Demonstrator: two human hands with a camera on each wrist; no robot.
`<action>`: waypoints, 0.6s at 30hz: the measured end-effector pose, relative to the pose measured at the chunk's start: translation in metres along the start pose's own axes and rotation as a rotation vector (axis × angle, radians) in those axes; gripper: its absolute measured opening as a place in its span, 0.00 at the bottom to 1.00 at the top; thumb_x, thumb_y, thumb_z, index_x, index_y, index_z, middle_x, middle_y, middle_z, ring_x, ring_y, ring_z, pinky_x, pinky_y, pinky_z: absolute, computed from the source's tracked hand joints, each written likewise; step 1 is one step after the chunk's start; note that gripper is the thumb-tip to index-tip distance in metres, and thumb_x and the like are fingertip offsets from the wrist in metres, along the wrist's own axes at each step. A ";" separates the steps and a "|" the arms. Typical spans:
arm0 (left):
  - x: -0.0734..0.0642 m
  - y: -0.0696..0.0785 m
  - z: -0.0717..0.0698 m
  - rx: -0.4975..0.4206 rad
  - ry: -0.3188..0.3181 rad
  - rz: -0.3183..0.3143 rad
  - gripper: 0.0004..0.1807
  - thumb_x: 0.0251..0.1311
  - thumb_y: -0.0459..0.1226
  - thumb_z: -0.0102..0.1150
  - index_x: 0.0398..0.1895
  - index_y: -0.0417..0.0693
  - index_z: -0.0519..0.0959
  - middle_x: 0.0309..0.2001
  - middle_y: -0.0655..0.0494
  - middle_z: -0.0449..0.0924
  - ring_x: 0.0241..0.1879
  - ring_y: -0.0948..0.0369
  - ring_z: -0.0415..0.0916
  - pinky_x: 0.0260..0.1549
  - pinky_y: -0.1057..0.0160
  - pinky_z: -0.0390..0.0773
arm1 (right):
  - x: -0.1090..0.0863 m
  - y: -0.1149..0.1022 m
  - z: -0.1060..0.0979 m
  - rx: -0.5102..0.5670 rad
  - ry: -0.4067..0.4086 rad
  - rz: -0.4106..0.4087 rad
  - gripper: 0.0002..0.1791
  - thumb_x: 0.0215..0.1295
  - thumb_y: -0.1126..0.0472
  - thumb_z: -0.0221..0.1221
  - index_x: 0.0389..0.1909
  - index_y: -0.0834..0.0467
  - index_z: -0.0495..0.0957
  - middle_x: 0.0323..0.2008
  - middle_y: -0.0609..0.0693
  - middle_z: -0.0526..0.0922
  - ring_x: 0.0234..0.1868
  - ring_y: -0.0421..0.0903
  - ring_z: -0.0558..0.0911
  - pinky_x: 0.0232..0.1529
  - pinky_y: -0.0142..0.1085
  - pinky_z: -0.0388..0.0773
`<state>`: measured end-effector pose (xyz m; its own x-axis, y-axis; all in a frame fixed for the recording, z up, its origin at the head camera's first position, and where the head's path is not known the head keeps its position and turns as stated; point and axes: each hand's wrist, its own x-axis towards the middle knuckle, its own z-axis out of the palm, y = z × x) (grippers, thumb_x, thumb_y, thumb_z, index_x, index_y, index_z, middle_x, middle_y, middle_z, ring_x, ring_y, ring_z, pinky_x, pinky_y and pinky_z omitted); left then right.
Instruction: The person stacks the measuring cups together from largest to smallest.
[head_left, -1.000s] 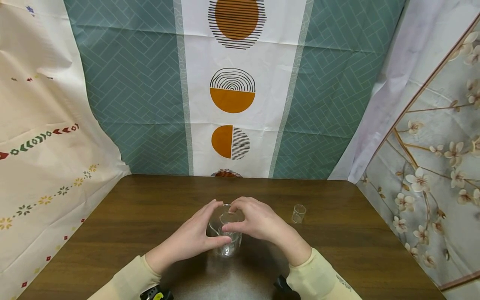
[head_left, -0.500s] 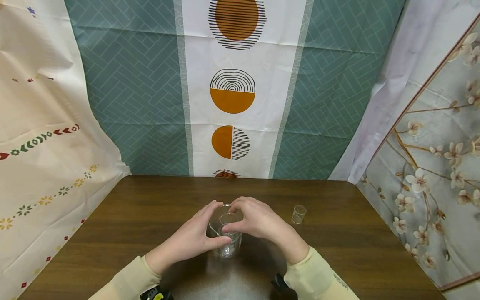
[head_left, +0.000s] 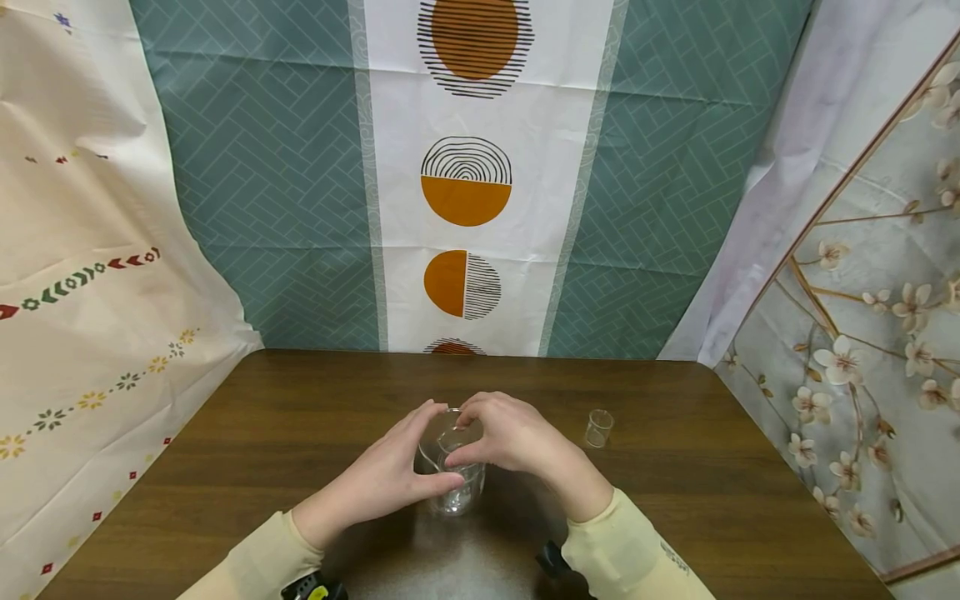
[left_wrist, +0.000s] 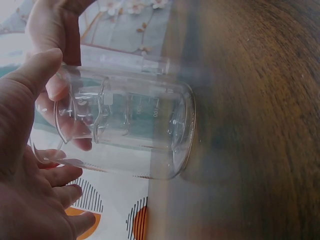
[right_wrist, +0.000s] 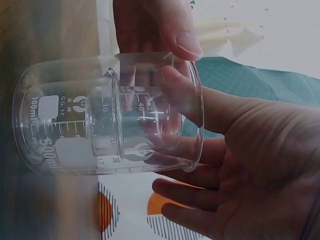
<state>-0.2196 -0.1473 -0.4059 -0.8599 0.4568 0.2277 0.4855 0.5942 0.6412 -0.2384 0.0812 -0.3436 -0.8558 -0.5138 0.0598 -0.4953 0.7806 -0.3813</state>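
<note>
A large clear glass beaker (head_left: 453, 502), marked 500 ml, stands upright on the table. Inside it sits a 100 ml beaker (right_wrist: 48, 106), and a smaller glass beaker (right_wrist: 145, 107) with a 40 mark is at that one's mouth. My left hand (head_left: 382, 471) grips the large beaker near its rim, thumb in front and fingers behind. From the other side my right hand (head_left: 517, 440) reaches into the mouth, its thumb and fingers pinching the smallest beaker's rim. Glass reflections blur how deep that beaker sits.
A tiny glass beaker (head_left: 597, 429) stands by itself to the right on the brown wooden table (head_left: 247, 450). Patterned cloths (head_left: 645, 167) hang behind and at both sides of the table.
My right forearm has shifted slightly to the left, with the right fingers staying at the beaker's mouth. The left hand and the large beaker have kept their place.
</note>
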 end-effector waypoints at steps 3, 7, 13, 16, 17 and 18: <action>0.000 0.000 0.000 -0.002 0.001 0.002 0.53 0.61 0.67 0.76 0.82 0.52 0.66 0.84 0.38 0.61 0.83 0.41 0.59 0.71 0.31 0.70 | 0.000 -0.001 0.000 -0.008 -0.002 -0.003 0.23 0.58 0.42 0.83 0.46 0.52 0.93 0.59 0.46 0.88 0.63 0.49 0.84 0.61 0.48 0.82; 0.000 0.000 0.000 -0.005 0.002 0.000 0.53 0.61 0.66 0.76 0.82 0.52 0.67 0.83 0.38 0.61 0.83 0.41 0.58 0.71 0.30 0.69 | 0.001 -0.001 0.000 -0.011 -0.004 -0.004 0.23 0.57 0.42 0.83 0.46 0.52 0.93 0.58 0.46 0.89 0.62 0.49 0.84 0.60 0.48 0.83; 0.000 0.000 0.000 -0.012 0.000 -0.002 0.53 0.62 0.66 0.76 0.82 0.52 0.66 0.84 0.40 0.61 0.84 0.42 0.58 0.71 0.30 0.69 | 0.002 -0.002 0.001 -0.027 -0.002 0.003 0.23 0.57 0.41 0.83 0.46 0.51 0.93 0.58 0.45 0.89 0.62 0.48 0.84 0.60 0.47 0.83; 0.000 0.000 0.000 -0.013 -0.001 -0.002 0.53 0.62 0.66 0.76 0.82 0.53 0.66 0.84 0.41 0.61 0.84 0.42 0.58 0.71 0.30 0.69 | 0.002 -0.002 0.002 -0.026 -0.003 0.010 0.24 0.58 0.40 0.83 0.47 0.51 0.93 0.58 0.44 0.89 0.63 0.47 0.84 0.60 0.47 0.83; 0.000 0.000 0.000 -0.013 -0.001 -0.001 0.52 0.62 0.66 0.76 0.82 0.53 0.66 0.84 0.41 0.61 0.84 0.42 0.58 0.71 0.30 0.69 | 0.002 -0.002 0.002 -0.026 -0.003 0.011 0.24 0.58 0.40 0.82 0.47 0.51 0.93 0.58 0.44 0.89 0.63 0.47 0.84 0.60 0.46 0.83; 0.000 0.000 0.000 -0.012 -0.001 -0.001 0.52 0.62 0.66 0.76 0.82 0.53 0.66 0.84 0.40 0.61 0.83 0.42 0.58 0.71 0.30 0.69 | 0.002 -0.002 0.002 -0.025 -0.002 0.012 0.24 0.58 0.39 0.82 0.47 0.51 0.93 0.58 0.44 0.89 0.63 0.47 0.84 0.60 0.46 0.83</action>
<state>-0.2194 -0.1471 -0.4056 -0.8602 0.4568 0.2268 0.4830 0.5866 0.6501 -0.2390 0.0774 -0.3448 -0.8615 -0.5050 0.0532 -0.4885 0.7955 -0.3585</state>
